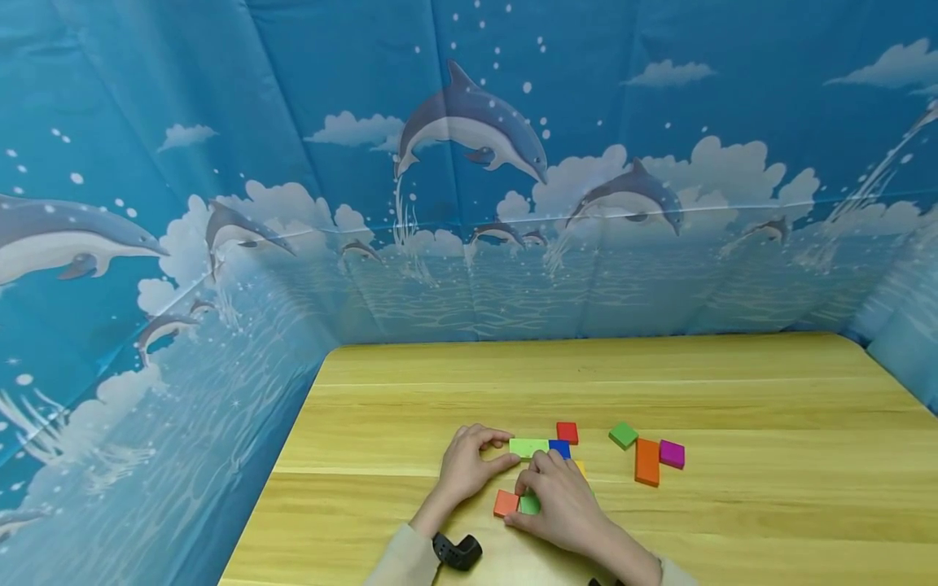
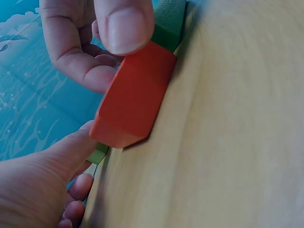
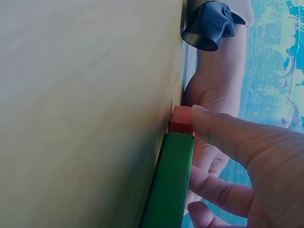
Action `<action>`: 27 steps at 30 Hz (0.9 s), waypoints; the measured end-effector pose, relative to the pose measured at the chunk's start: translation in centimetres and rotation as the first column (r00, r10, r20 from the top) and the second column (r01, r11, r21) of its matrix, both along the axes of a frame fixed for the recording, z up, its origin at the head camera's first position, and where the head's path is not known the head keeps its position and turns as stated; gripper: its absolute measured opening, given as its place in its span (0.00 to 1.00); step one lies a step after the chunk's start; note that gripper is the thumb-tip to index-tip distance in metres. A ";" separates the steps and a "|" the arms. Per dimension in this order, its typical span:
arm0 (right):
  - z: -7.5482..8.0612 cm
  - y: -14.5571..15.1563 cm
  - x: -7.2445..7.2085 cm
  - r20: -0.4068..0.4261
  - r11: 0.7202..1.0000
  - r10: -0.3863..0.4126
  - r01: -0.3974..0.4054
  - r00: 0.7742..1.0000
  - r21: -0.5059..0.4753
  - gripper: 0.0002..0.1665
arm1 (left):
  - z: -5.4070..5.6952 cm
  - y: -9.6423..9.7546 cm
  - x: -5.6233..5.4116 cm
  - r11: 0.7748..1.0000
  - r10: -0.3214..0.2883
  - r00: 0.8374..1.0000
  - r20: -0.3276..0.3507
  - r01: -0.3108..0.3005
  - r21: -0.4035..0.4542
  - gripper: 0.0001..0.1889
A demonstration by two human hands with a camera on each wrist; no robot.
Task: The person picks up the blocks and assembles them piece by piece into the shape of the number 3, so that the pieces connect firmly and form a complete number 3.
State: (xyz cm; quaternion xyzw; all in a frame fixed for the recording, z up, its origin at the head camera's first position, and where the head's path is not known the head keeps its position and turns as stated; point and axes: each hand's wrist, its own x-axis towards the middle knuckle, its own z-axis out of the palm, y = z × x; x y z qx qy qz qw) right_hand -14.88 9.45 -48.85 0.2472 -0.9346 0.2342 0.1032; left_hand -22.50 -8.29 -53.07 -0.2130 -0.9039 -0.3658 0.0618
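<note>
My left hand (image 1: 466, 464) has its thumb and index finger at the far and near sides of the left end of a light green block (image 1: 529, 448). A blue block (image 1: 560, 448) adjoins that block's right end. Nearer the front, my right hand (image 1: 560, 500) pinches a green block (image 1: 529, 505), partly covered by the fingers. Against its left side lies an orange-red block (image 1: 506, 503); in the right wrist view my right thumb tip reaches the upper edge of this red block (image 3: 182, 119). A yellow block (image 1: 581, 468) shows partly behind the right hand.
A red block (image 1: 567, 432) lies just beyond the blue one. Off to the right are another green block (image 1: 624, 435), an orange block (image 1: 647, 462) and a purple block (image 1: 672, 454). The wooden table (image 1: 410, 374) meets a dolphin-print curtain (image 1: 469, 301) behind.
</note>
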 end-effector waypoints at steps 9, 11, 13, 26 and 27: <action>-0.1 0.1 0.0 -0.002 1.000 -0.003 0.003 1.000 0.001 0.19 | 0.1 0.1 0.0 1.000 -0.002 1.000 -0.001 0.002 0.006 0.19; -0.2 0.1 -0.1 -0.012 1.000 -0.001 0.001 1.000 0.000 0.19 | 0.1 0.1 0.0 1.000 -0.001 1.000 0.001 0.001 0.005 0.19; -0.4 0.2 -0.1 -0.033 1.000 0.005 -0.005 0.999 -0.003 0.20 | 0.1 0.1 0.0 1.000 0.000 1.000 0.001 0.000 0.004 0.19; -0.1 0.2 -0.1 -0.009 1.000 -0.001 0.001 1.000 0.001 0.20 | 0.2 0.1 0.1 1.000 -0.004 1.000 -0.001 0.004 0.013 0.18; -0.1 0.2 -0.1 -0.008 1.000 -0.001 0.001 1.000 0.001 0.20 | 0.2 0.1 0.1 1.000 -0.003 1.000 0.000 0.003 0.014 0.18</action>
